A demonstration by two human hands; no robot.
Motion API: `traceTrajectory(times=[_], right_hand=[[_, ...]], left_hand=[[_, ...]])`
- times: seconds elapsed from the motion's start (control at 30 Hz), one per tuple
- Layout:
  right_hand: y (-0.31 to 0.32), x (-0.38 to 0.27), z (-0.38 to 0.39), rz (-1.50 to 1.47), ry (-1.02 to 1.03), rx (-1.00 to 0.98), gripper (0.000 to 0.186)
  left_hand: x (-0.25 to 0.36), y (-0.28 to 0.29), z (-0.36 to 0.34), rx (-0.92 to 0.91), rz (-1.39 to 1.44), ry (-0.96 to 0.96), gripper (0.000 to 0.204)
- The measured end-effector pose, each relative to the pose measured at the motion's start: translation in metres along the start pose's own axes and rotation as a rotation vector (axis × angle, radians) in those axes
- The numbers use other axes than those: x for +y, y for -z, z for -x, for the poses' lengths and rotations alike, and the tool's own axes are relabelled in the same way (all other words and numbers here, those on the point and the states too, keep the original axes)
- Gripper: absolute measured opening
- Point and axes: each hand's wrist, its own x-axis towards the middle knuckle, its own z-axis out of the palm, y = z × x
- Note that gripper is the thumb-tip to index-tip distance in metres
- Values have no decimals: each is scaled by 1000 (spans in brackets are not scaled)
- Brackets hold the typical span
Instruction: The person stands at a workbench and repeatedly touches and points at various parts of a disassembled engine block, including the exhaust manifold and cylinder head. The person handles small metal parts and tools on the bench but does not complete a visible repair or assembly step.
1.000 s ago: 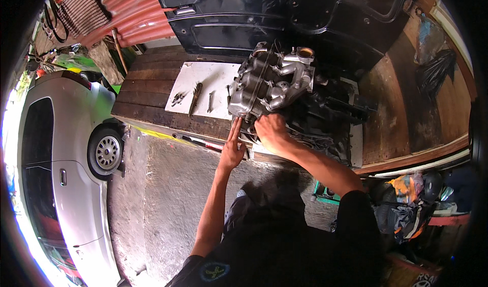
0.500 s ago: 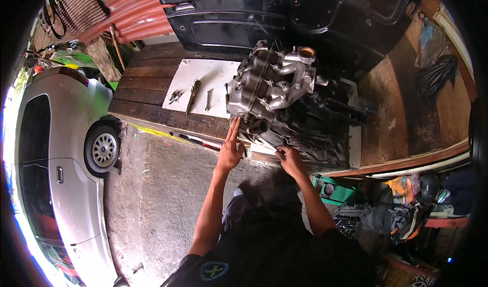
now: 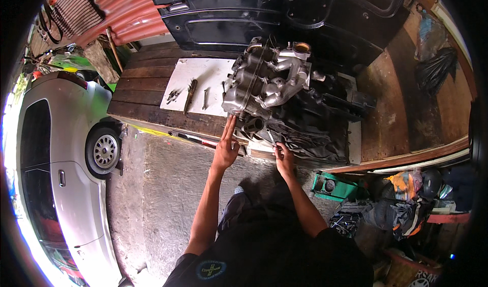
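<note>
A greasy metal engine assembly (image 3: 243, 98), with a ribbed cover and a curved pipe manifold (image 3: 294, 78), rests on the workbench. The extended fingers of my left hand (image 3: 224, 152) reach its near end and touch or nearly touch the cover's lower edge. That hand is open. Just to the right, my right hand (image 3: 284, 161) pinches a small shiny wrench (image 3: 270, 136), its free end pointing up beside a dark round pipe opening (image 3: 253, 125). On a white board (image 3: 178, 83) left of the engine lie another wrench (image 3: 205, 99), a brush-like tool (image 3: 190, 95) and several small dark parts (image 3: 173, 95).
Dark crumpled cloth (image 3: 315, 139) covers the bench by the engine. A large black vehicle panel (image 3: 229, 17) stands behind. A silver car (image 3: 66, 160) is parked at the left. On the floor at right sit a green case (image 3: 338, 188) and a set of tools (image 3: 348, 223).
My right hand has turned upward, bringing the wrench up into plain sight near the pipe opening. My left hand stays at the engine's near end. The whole view has shifted slightly.
</note>
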Motion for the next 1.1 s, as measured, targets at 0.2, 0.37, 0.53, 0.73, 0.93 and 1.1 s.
traceTrajectory(times=[0.2,0.37,0.53,0.73,0.93,1.1], right_hand=[[-13,9,-8,-14,-73,-32,24],[-21,8,-16,119,-7,17,23],[-33,26,-24,84,151,138,19],[-30,29,-25,111,145,168,19],[-24,10,-21,157,117,187,18],[-9,6,-15,364,164,221,17]], left_hand=[[1,-1,1,27,-33,11,89],[1,-1,2,37,-38,17,89],[2,0,1,37,6,6,91],[2,-1,1,46,-37,6,92],[-3,0,3,35,-33,19,92],[-3,1,1,9,-14,2,93]])
